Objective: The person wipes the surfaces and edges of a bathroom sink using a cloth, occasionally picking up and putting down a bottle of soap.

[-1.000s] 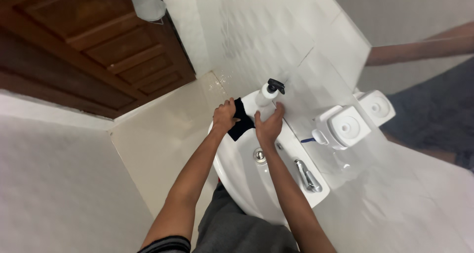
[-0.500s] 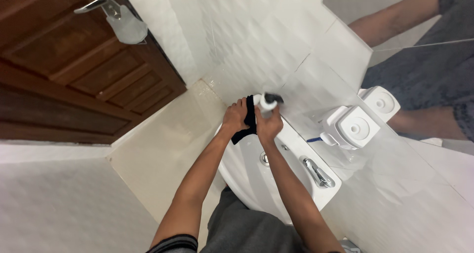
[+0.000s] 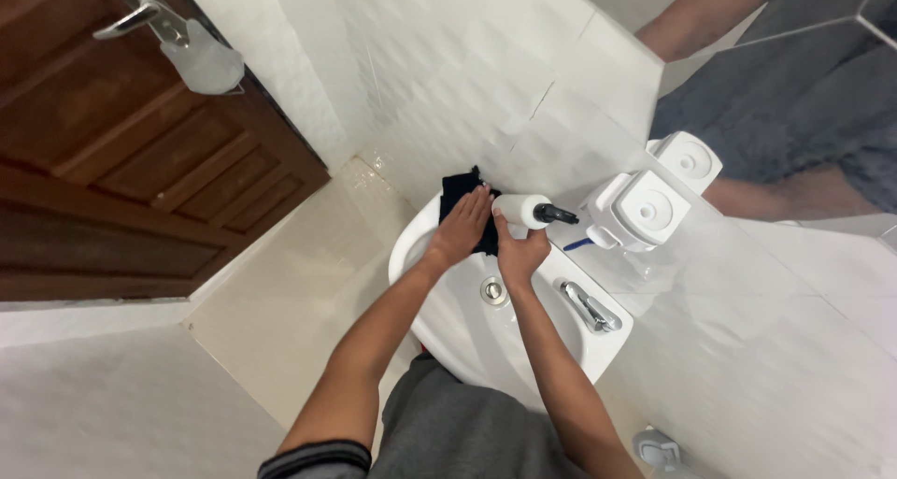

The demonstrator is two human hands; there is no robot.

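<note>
bottle: white pump bottle (image 3: 519, 210) w/ black pump head, held tipped on its side over the far rim of the sink, nozzle pointing twd the wall-side holder.
right hand: right hand (image 3: 519, 251) under/around bottle body, fingers wrapped tight on it; thumb side hidden, so grip looks firm but can't see all of it.
cloth: black cloth (image 3: 460, 199) lies on sink's far-left rim, just beside the bottle base, partly under the other hand.
left hand: left hand (image 3: 462, 228) flat on cloth, fingers together & stretched out, pressing down, not pinching.
sink: white basin (image 3: 448, 320), drain (image 3: 493, 291) in middle, chrome tap (image 3: 587, 307) on the right rim, well clear of both hands.
nearby: white wall holder (image 3: 645, 210) right of nozzle, near but not touching; toothbrush tip (image 3: 577, 243) below it. Brown door (image 3: 121, 161) far left. Mirror shows reflected arm only.
doing it well: judged – keep bottle steady w/ whole palm, wet plastic likely slippery; keep nozzle away fm holder so it doesn't knock it; keep cloth pinned flat so it doesn't slide into the bowl; work over the basin so drips land inside.
</note>
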